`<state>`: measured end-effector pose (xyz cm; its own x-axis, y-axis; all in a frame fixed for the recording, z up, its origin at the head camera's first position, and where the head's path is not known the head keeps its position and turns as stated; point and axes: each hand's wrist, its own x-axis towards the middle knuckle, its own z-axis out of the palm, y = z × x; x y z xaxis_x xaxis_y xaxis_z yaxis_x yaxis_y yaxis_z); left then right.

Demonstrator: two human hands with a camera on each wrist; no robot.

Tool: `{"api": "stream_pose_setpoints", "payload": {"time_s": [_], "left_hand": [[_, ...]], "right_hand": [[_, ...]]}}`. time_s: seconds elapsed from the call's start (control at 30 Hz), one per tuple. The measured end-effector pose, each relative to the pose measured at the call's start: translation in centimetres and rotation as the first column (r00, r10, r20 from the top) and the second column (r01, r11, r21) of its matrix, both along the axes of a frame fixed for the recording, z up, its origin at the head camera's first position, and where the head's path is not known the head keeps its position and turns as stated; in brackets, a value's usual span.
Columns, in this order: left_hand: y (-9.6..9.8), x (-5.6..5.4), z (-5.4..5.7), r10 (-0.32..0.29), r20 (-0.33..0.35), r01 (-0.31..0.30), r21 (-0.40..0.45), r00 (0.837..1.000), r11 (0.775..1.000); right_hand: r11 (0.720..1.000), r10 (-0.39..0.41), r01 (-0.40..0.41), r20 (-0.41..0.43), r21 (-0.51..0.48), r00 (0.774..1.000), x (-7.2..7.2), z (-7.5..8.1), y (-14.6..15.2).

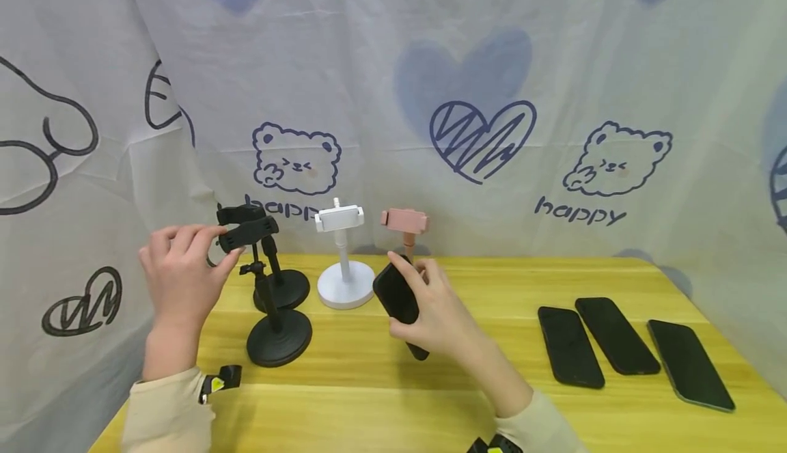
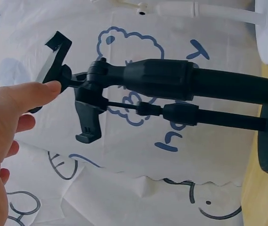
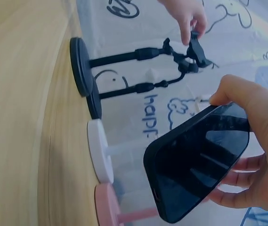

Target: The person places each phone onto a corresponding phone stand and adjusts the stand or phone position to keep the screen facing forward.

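Across the left and centre of the head view, four phone stands (image 1: 278, 339) stand on the table (image 1: 344, 415); one phone (image 1: 395, 294) is before the rightmost; three other phones (image 1: 617, 335) lie lower right; a curtain (image 1: 381, 84) hangs behind.

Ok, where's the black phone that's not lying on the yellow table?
In the head view, near the centre: the right hand holds that black rectangular phone above the yellow table, in front of the pink phone stand.

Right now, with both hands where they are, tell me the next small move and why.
Probably carry the phone leftward, toward the clamp of the nearer black stand: the right hand holds the phone apart from it, while the left hand grips that clamp, which has no phone in it.
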<state>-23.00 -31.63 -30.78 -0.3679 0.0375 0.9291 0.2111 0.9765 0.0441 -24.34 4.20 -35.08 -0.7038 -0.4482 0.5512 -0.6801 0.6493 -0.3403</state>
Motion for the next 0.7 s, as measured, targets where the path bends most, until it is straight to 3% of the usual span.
{"api": "stream_pose_setpoints", "payload": {"time_s": [0.13, 0.7], "left_hand": [[0.2, 0.3, 0.2, 0.010, 0.035, -0.010, -0.003, 0.999, 1.000], [-0.5, -0.5, -0.4, -0.074, 0.036, 0.070, 0.117, 0.997, 0.991]], "right_hand": [[0.998, 0.035, -0.035, -0.005, -0.060, 0.999, 0.6, 0.7, -1.2], [0.985, 0.086, -0.094, -0.056, -0.148, 0.995, 0.8, 5.2, -5.9]]}}
